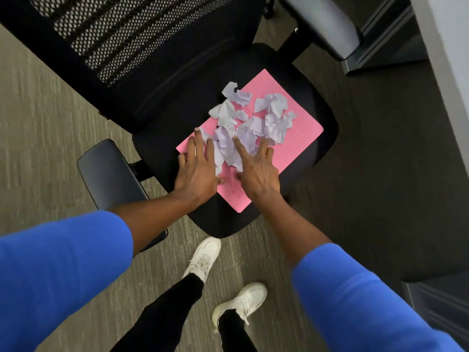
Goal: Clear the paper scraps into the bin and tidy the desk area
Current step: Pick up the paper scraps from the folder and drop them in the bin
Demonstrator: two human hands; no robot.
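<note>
At frame centre, scraps [250, 120] on the folder [302, 138] are flanked by spread, empty fingers [200, 142]; they should be gathered inward.

No readable text anywhere. Faint marks on the pink folder [299, 138] near its front edge (too blurred to read). No labels, brands or numbers visible on anything else.

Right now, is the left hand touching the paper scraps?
Touching. The head view shows the left hand spread flat on the pink folder, its fingertips pressed against the near edge of the paper scraps.
</note>
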